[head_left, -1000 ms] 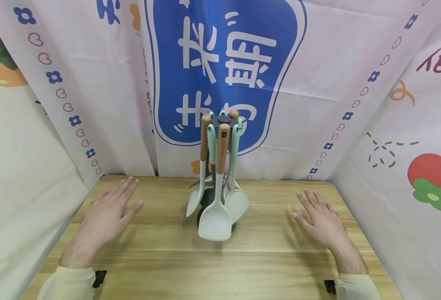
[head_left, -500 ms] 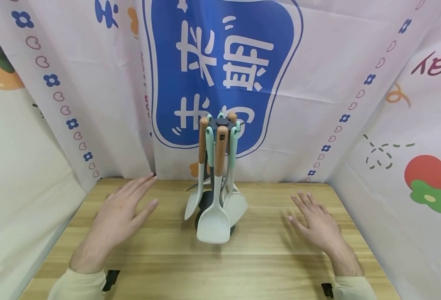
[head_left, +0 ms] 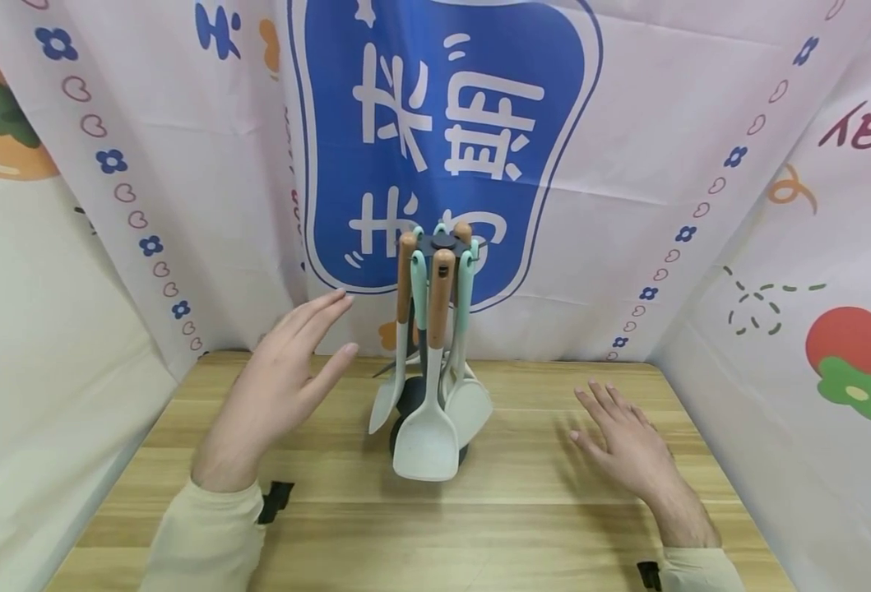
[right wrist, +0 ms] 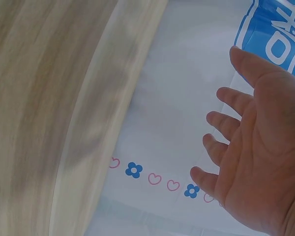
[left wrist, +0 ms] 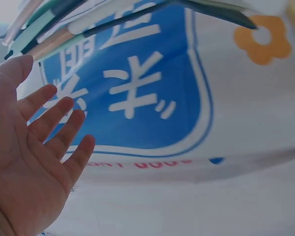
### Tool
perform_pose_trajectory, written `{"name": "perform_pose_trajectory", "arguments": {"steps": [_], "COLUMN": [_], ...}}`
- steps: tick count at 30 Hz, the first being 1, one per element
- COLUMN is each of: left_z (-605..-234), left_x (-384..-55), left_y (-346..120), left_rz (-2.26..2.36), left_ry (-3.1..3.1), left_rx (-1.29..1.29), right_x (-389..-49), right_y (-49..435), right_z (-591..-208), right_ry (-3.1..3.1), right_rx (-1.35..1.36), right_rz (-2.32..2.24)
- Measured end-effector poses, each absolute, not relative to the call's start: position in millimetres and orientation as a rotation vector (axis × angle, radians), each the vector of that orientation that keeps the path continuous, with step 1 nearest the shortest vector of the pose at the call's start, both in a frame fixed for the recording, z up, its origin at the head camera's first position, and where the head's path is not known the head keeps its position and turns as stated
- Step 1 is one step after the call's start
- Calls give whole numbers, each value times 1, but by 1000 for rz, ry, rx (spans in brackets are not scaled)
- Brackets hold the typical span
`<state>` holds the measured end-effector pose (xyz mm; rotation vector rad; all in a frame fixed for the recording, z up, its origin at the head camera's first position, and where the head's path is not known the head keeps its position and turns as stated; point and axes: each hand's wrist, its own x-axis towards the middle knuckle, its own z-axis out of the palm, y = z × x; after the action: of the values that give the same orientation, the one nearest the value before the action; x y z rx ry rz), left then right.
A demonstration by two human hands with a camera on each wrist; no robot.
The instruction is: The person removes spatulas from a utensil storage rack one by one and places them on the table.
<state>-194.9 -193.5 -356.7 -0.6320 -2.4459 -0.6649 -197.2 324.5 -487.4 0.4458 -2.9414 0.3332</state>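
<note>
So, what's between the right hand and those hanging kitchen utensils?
In the head view, only bare wooden tabletop shows between the right hand and the utensils; no object lies there.

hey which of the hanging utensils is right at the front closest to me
The white spatula with the brown handle: nothing covers it, and it overlaps other utensils behind.

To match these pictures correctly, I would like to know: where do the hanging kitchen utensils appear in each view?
Head: the hanging kitchen utensils are near the centre.
Left wrist: they slant across the top, mainly upper left, partly cut off.
Right wrist: not in it.
Shared landmark: the blue panel with white characters, at upper middle, upper left and top right corner, respectively.
</note>
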Motion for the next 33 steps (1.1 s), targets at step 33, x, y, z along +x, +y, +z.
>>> {"name": "perform_pose_trajectory", "arguments": {"steps": [33], "left_z": [-290], "left_x": [-255], "left_y": [-108], "left_rz": [-1163], "left_ry": [-2039], "left_rx": [-943], "right_x": [-198], "right_y": [321], "right_z": [-493], "right_ry": [-2903], "right_rx": [489], "right_rz": [318]}}
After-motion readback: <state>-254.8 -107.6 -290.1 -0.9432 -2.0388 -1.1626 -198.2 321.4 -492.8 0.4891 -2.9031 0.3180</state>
